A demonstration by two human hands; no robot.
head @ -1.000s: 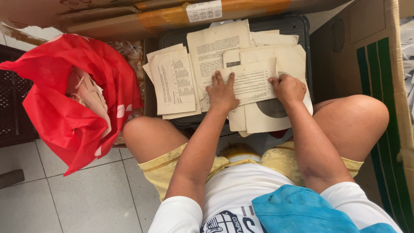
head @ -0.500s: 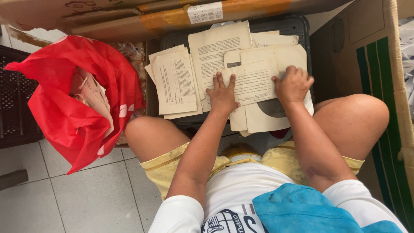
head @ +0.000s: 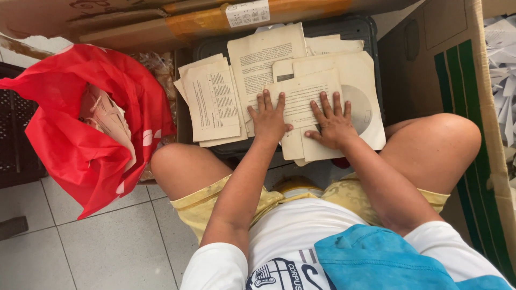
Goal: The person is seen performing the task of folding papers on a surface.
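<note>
Here the left hand (head: 269, 119) and right hand (head: 332, 123) lie flat, fingers spread, pressing a printed sheet (head: 303, 99) on the paper pile over a dark crate (head: 371, 32). Loose yellowed pages could slip off or tear if pushed sideways.

white printed t-shirt, yellow shorts, blue cloth at the chest.

Yellowed matt paper sheets (head: 301, 102) under both hands. Left of the hands: glossy, crinkled red plastic bag (head: 70, 139). Beyond them: matt brown cardboard (head: 134, 21) with shiny tape. Floor (head: 97, 247): smooth pale tile.
</note>
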